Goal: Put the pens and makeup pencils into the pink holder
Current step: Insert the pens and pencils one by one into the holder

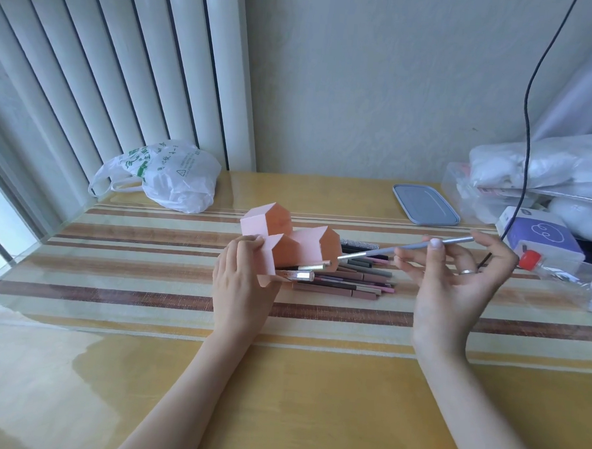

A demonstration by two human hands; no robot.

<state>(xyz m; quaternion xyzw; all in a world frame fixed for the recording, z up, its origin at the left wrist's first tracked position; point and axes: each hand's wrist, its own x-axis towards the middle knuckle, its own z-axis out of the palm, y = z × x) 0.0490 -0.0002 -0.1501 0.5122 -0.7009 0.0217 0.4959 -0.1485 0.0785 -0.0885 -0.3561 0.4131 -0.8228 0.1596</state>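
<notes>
The pink holder (297,241), made of joined hexagonal tubes, is tilted over toward the right in the middle of the table. My left hand (241,283) grips its near left tube. Two pencils (302,271) stick out of its openings. My right hand (456,277) pinches a long grey pencil (406,248) between thumb and fingers, its silver tip pointing left at the holder's opening. A pile of brown, pink and grey pens and makeup pencils (357,279) lies flat on the striped cloth just right of the holder.
A white plastic bag (166,176) lies at the back left by the radiator. A grey-blue lid (424,205) sits at the back right. Plastic bags, a purple box (544,237) and a red-capped bottle (559,269) crowd the right edge. A black cable (528,116) hangs down there.
</notes>
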